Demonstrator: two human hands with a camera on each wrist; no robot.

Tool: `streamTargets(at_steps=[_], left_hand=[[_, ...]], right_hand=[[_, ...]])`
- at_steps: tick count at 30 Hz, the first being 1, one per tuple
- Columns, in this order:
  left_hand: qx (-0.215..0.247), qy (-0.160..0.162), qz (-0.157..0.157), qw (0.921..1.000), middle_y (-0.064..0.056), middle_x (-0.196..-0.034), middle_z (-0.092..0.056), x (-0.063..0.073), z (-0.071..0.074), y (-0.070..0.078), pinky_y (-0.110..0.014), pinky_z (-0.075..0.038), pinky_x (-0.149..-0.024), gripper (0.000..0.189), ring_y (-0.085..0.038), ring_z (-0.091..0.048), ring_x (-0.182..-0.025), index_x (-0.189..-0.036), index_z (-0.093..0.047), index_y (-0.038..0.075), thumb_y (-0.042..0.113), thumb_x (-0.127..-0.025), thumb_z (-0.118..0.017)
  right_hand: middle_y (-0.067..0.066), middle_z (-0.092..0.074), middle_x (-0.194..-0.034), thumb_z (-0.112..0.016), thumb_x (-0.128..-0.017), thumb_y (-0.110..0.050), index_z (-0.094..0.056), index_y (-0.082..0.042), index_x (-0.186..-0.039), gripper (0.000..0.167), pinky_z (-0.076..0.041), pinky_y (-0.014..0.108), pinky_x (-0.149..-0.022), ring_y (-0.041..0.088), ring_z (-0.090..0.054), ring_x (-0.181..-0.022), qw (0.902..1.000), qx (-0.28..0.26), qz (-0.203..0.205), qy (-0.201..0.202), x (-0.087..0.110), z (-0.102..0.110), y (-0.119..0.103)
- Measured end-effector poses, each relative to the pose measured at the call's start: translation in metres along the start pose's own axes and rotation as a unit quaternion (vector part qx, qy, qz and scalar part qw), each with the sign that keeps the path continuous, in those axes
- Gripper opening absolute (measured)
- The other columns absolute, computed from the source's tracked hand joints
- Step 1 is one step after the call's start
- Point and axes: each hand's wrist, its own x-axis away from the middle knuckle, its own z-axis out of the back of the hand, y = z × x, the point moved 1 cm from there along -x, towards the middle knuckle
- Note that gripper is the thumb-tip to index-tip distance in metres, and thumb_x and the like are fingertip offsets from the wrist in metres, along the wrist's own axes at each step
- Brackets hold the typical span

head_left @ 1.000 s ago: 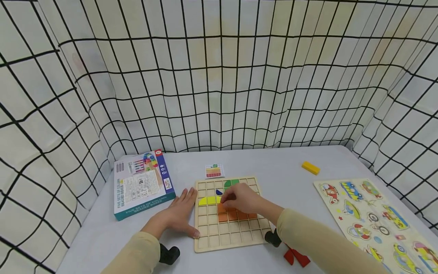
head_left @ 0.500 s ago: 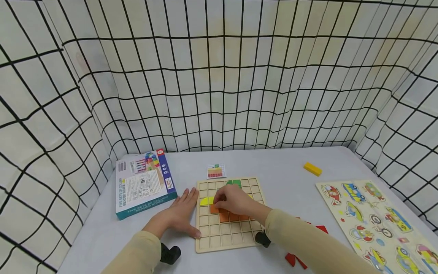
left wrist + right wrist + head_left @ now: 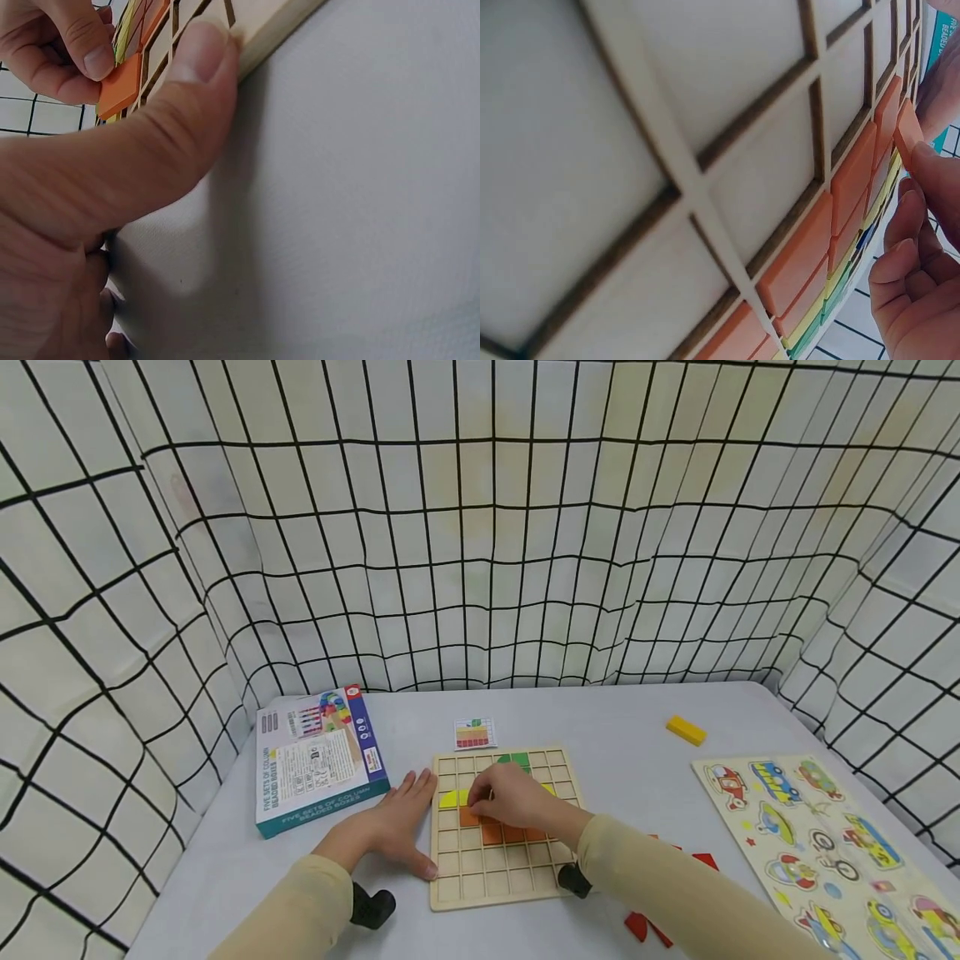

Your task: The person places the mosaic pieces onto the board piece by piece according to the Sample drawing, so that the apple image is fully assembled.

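My right hand (image 3: 517,797) pinches an orange square tile (image 3: 907,135) over the wooden grid board (image 3: 468,889). Tilted in the right wrist view, the tile is at the left end of a row of orange tiles (image 3: 799,255). Whether it is fully seated in a cell cannot be told. My left hand (image 3: 393,831) rests on the table beside the board with fingers straight, its thumb (image 3: 199,60) touching the board's edge. Beyond the orange tiles lie yellow pieces (image 3: 447,799) and green pieces (image 3: 519,761); the hand partly covers them. A dark blue piece (image 3: 865,238) shows there too.
A small pattern card (image 3: 474,734) lies behind the board. The bead-set box (image 3: 318,764) is at the left. Red pieces (image 3: 636,927) lie right of the board, partly under my sleeve. Farther right are a yellow block (image 3: 686,730) and a picture puzzle board (image 3: 735,814).
My right hand has shifted left across the board with an orange tile, toward the row's left end. It now covers the blue piece in the head view. The left hand has stayed put.
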Motion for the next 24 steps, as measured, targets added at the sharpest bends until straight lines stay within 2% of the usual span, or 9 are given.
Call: streamTargets(at_steps=[8, 16, 21, 24], left_hand=[[0.004, 0.006, -0.001, 1.0, -0.022, -0.171, -0.01, 0.001, 0.0, 0.0, -0.064, -0.011, -0.127, 0.129, -0.046, -0.003, -0.159, -0.161, -0.017, -0.003, 0.043, -0.068, -0.094], [0.007, 0.013, 0.001, 0.9999, -0.022, -0.172, -0.01, 0.0, -0.002, -0.001, -0.064, -0.01, -0.128, 0.13, -0.046, -0.003, -0.159, -0.162, -0.017, -0.003, 0.044, -0.068, -0.094], [0.014, 0.014, 0.001, 0.9998, -0.022, -0.172, -0.01, 0.001, -0.003, -0.001, -0.064, -0.01, -0.128, 0.13, -0.045, -0.002, -0.159, -0.162, -0.017, -0.002, 0.044, -0.067, -0.094], [0.017, 0.014, 0.001, 0.9998, -0.021, -0.172, -0.01, 0.001, -0.004, -0.002, -0.063, -0.009, -0.128, 0.13, -0.045, -0.002, -0.159, -0.162, -0.017, -0.002, 0.043, -0.067, -0.094]], right_hand=[[-0.005, -0.076, -0.095, -0.078, -0.091, -0.015, -0.081, -0.014, -0.096, 0.006, -0.055, 0.02, -0.08, 0.005, -0.06, -0.084, 0.9991, 0.039, 0.007, -0.013, -0.001, -0.003, 0.0], [-0.005, -0.078, -0.096, -0.079, -0.09, -0.016, -0.082, -0.014, -0.095, 0.005, -0.057, 0.022, -0.085, 0.004, -0.064, -0.09, 0.9972, 0.071, 0.021, -0.007, -0.002, -0.004, -0.004], [-0.005, -0.077, -0.096, -0.078, -0.091, -0.015, -0.081, -0.013, -0.098, 0.008, -0.058, 0.024, -0.084, 0.006, -0.064, -0.088, 0.999, 0.043, 0.015, -0.003, 0.003, 0.002, -0.005], [-0.003, -0.076, -0.096, -0.076, -0.092, -0.012, -0.08, -0.011, -0.1, 0.009, -0.058, 0.026, -0.08, 0.009, -0.065, -0.087, 0.9994, 0.028, 0.017, 0.006, 0.011, 0.012, 0.002]])
